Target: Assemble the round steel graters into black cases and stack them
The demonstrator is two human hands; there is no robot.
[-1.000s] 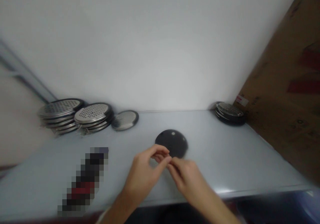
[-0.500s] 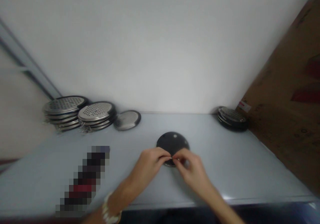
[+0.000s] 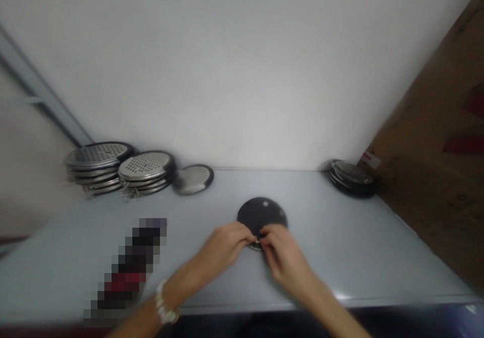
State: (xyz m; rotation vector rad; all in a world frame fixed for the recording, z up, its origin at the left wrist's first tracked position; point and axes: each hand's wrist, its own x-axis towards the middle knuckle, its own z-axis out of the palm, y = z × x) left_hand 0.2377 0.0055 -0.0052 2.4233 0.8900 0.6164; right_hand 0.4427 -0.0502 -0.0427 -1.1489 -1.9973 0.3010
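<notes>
The grip is narrow on both sides: the left hand point(image 3: 224, 250) and the right hand point(image 3: 284, 255) are curled with their fingertips pinched together, almost meeting at the near edge of a round black disc point(image 3: 261, 213). A small pale speck shows between them, but the view is too soft to tell whether they hold that speck, the disc's rim or both. The disc lies flat on the white counter point(image 3: 333, 237), with a thin metal edge point(image 3: 256, 247) showing beneath it by the hands.

Toward the far left stand two stacks of perforated steel discs point(image 3: 97, 156) point(image 3: 146, 165), side by side and touching, with a single steel disc point(image 3: 193, 179) lying just beside them. A smaller stack of perforated discs point(image 3: 351, 178) sits in the far right corner against a brown cardboard box point(image 3: 427, 177). A pixelated bottle-shaped object point(image 3: 128, 272) lies on the counter left of the hands. A beaded bracelet point(image 3: 163, 302) circles the left wrist.
</notes>
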